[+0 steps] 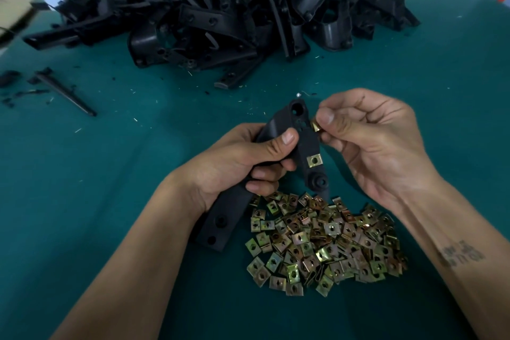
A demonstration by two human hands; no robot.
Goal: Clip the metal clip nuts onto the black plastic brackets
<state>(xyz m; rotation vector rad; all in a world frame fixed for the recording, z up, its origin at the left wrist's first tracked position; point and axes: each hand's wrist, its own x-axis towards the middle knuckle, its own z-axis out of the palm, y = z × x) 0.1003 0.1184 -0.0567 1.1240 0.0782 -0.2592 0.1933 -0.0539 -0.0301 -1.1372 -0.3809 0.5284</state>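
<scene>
My left hand (248, 163) grips a black plastic bracket (305, 143) around its middle, holding it above the green table. One brass-coloured clip nut (314, 160) sits clipped on the bracket's right edge. My right hand (369, 141) pinches a second clip nut (316, 126) between thumb and forefinger, touching the bracket's right edge higher up, just below its round hole. A heap of loose clip nuts (323, 243) lies on the table below my hands.
A large pile of black brackets (226, 8) fills the back of the green table (110, 174). A thin black rod and plastic scraps (63, 91) lie at the left. A cardboard box (13, 3) stands at the far left corner.
</scene>
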